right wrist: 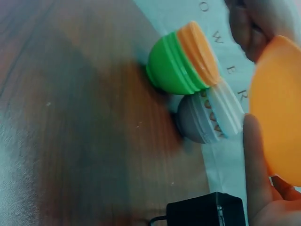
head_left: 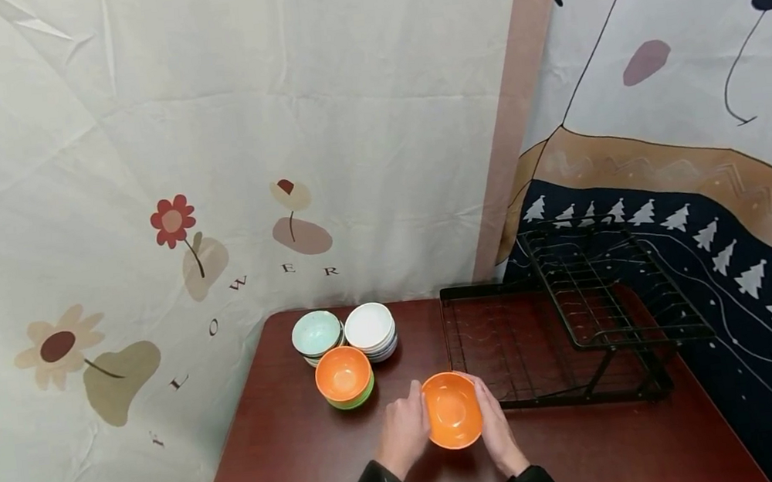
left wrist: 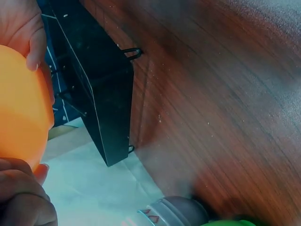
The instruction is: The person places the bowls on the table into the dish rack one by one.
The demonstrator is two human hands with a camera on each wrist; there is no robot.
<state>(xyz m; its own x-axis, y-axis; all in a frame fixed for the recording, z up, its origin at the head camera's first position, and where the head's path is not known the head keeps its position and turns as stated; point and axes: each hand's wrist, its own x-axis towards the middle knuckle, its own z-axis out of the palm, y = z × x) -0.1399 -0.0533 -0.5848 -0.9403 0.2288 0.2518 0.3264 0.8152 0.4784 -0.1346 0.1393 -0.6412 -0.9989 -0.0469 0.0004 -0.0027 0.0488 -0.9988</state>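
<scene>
An orange bowl (head_left: 453,411) is held up over the table between both hands, tilted so its inside faces the head camera. My left hand (head_left: 405,428) grips its left side, fingers curled at the rim, as the left wrist view also shows. On the opposite side my right hand (head_left: 493,426) holds the bowl, one finger lying long against its wall in the right wrist view. To the left stand stacked bowls: an orange bowl (head_left: 343,374) on green ones, a pale mint stack (head_left: 316,333) and a white stack (head_left: 369,326).
A black two-tier wire dish rack (head_left: 562,399) stands at the right of the dark red wooden table (head_left: 296,467), its upper shelf (head_left: 614,289) raised at the right. Printed cloth (head_left: 378,156) hangs behind the table, and a dark tree-patterned cloth (head_left: 735,316) lies along the right side.
</scene>
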